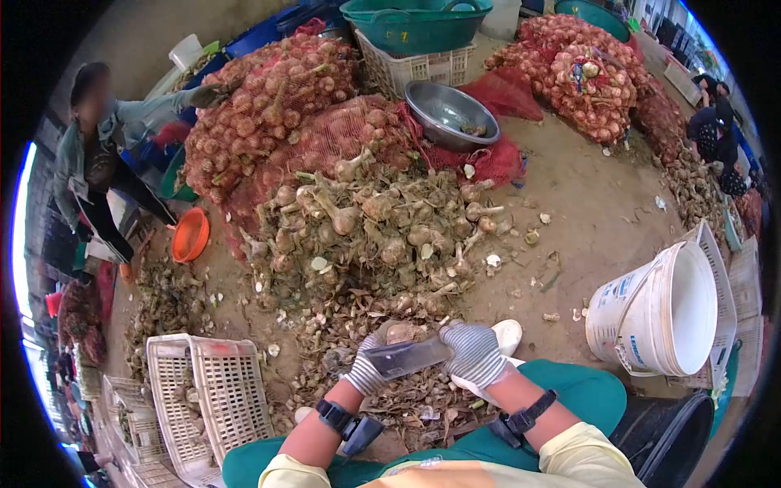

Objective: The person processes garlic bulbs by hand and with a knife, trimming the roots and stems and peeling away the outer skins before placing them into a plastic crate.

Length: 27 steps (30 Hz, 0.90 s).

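My right hand [474,351], in a grey striped glove, is closed around the handle end of a broad-bladed knife [407,358]. The blade points left, across the front of my left hand [368,358], which wears a matching glove. My left fingers are curled around a garlic bulb [405,332] just behind the blade; the blade hides part of the grip. Beyond my hands rises a heap of garlic bulbs with stems [358,215]. Dry stalks and trimmings [423,411] lie below and around my hands.
Red mesh sacks of garlic [268,106] stand behind the heap, with a metal basin [451,114] nearby. A white bucket [651,309] lies tilted at right. White plastic crates [228,398] stand at left, near an orange basin [190,234]. A person [102,154] reaches toward the sacks.
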Each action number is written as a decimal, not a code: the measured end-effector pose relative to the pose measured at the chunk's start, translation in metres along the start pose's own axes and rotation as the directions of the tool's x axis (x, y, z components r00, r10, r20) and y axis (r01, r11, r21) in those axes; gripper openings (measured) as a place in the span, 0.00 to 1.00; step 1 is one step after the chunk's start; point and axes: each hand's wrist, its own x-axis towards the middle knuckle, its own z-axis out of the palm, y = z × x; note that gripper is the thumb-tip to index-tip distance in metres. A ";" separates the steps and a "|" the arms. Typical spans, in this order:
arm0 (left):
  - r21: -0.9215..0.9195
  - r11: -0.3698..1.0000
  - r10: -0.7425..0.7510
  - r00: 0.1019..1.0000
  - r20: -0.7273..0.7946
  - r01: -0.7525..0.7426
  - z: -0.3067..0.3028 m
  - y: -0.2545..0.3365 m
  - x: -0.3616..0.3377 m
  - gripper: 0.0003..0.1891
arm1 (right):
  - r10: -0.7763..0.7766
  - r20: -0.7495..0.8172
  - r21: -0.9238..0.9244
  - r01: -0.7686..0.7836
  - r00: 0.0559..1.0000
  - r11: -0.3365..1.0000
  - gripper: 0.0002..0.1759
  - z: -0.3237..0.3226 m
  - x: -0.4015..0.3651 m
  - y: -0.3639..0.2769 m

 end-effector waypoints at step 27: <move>0.449 0.630 0.767 0.598 -0.232 -0.634 0.041 -0.011 -0.101 0.23 | 0.136 -0.120 0.456 -0.067 0.984 0.888 0.11 0.025 0.034 -0.071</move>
